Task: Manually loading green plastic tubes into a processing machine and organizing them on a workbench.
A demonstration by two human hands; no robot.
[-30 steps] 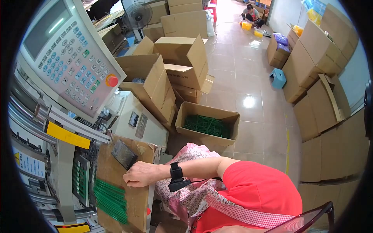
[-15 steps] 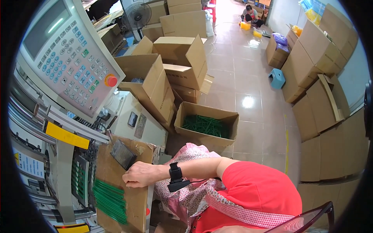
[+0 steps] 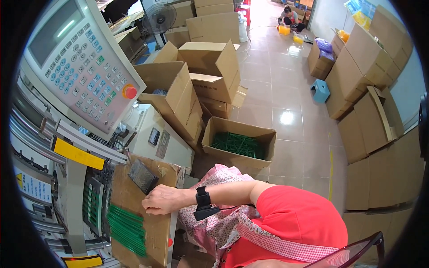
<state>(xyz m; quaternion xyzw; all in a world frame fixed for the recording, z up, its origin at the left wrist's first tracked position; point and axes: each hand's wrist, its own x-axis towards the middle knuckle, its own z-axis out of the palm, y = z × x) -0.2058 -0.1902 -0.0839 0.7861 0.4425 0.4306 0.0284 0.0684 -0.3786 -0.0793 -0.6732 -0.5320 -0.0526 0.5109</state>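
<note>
My right hand (image 3: 163, 199) rests with curled fingers on the edge of a cardboard-covered table (image 3: 127, 178). No object shows in it, and its palm side is hidden. A black strap with a small device (image 3: 204, 204) is round the wrist. Just beyond the knuckles lies a dark rectangular block (image 3: 143, 176). A row of long thin green plastic sticks (image 3: 127, 230) lies side by side on the table, close to the fingers but apart from them. More green sticks (image 3: 92, 203) show inside the machine (image 3: 75, 201) to the left. My left hand is out of view.
A control panel (image 3: 80, 67) with a red stop button (image 3: 129, 92) hangs at upper left. An open carton (image 3: 239, 158) of green sticks stands on the floor, near other open boxes (image 3: 172, 98). Stacked cartons (image 3: 371, 174) line the right wall by a blue stool (image 3: 320, 91). A person (image 3: 289, 18) crouches far back.
The whole view has shifted very slightly. My right hand stays in the same place on the table, still curled, and the green sticks lie as before.
</note>
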